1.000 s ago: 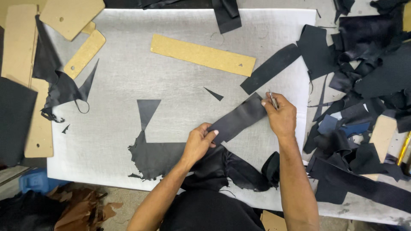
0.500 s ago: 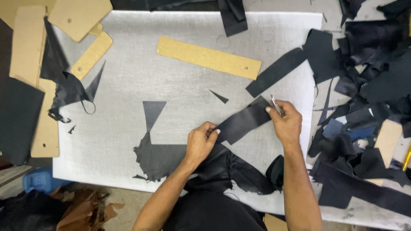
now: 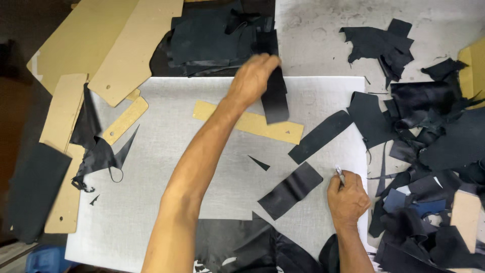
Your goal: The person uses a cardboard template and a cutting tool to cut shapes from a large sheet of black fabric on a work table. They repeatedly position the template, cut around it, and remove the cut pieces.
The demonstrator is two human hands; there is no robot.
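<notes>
Grey cutting mat (image 3: pixel 166 151) covers the bench, ringed by tan cardboard templates (image 3: pixel 126 45) and heaps of black leather scraps (image 3: pixel 434 146), with a long tan template strip (image 3: pixel 252 124) lying across its upper middle. Left hand (image 3: pixel 252 78) reaches to the mat's far edge, fingers curled shut on a dark leather strip (image 3: pixel 275 98) that hangs over the tan strip beside a stack of black pieces (image 3: pixel 212 43). Right hand (image 3: pixel 347 199) rests near the mat's right edge, fingers closed around a small silver knife (image 3: pixel 340 173), just beside a cut black rectangle (image 3: pixel 290 190)
</notes>
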